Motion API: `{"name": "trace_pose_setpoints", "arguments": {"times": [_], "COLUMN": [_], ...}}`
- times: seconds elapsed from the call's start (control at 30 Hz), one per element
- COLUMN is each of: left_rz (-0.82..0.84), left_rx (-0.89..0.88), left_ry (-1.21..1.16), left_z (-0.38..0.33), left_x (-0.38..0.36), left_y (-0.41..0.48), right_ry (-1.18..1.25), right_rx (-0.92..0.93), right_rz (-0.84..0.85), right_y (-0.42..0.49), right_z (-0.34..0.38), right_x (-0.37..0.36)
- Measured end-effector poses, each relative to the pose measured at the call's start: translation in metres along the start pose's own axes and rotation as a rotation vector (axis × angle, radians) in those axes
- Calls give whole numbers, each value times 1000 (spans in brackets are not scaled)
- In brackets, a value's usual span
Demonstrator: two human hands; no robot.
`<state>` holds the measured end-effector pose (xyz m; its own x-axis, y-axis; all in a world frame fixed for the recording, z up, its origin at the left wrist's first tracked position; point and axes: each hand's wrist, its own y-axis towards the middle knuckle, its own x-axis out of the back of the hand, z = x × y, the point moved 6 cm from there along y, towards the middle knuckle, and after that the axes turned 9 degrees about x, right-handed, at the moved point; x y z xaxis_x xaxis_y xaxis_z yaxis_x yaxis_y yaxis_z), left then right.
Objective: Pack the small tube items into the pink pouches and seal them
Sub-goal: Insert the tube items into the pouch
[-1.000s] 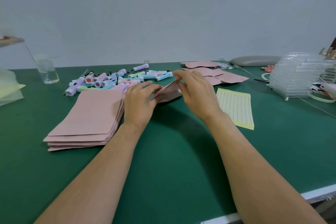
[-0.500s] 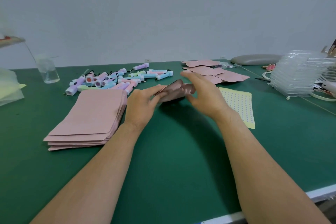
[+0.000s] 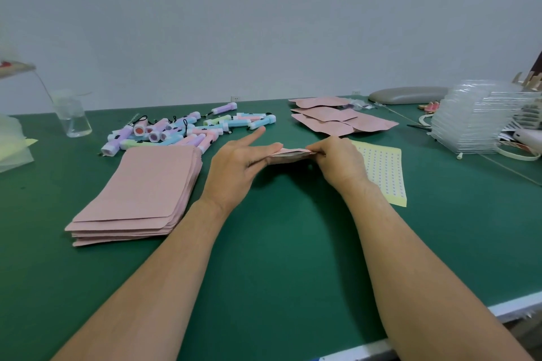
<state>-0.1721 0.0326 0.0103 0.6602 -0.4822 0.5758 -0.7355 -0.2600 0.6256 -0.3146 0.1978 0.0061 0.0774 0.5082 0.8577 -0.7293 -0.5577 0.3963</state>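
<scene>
Above the green table I hold one pink pouch edge-on between both hands. My left hand pinches its left end, index finger sticking out straight. My right hand pinches its right end with curled fingers. What is inside the pouch is hidden. A thick stack of flat pink pouches lies at the left. Behind it is a heap of several pastel tube items. Several filled pouches lie at the back right.
A yellow sticker sheet with dots lies under my right wrist. Clear plastic trays are stacked at the far right, a grey pad behind them. A glass jar and pale sheets stand at the left.
The pouch has been turned from open and tilted to flat and edge-on. My right hand moved from beside it to pinching its right end, and both hands drew slightly apart along its edge.
</scene>
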Motion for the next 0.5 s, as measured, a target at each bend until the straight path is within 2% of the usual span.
{"name": "trace_pose_setpoints", "arguments": {"times": [0.13,0.2,0.37,0.43,0.5], "left_rz": [16,7,-92,-129,-157], "left_rx": [132,142,158,137,96], "left_ry": [-72,-112,-19,12,31], "left_z": [12,14,22,22,20], "left_x": [6,9,17,20,22], "left_y": [3,3,3,2,1], "right_ry": [145,178,18,22,60], "right_rx": [-13,19,79,143,347], "right_rz": [-20,-1,102,-22,-253], "right_y": [-3,-3,-3,-5,-8], "right_z": [-6,-5,-1,9,29], "right_x": [3,1,-2,12,34]}}
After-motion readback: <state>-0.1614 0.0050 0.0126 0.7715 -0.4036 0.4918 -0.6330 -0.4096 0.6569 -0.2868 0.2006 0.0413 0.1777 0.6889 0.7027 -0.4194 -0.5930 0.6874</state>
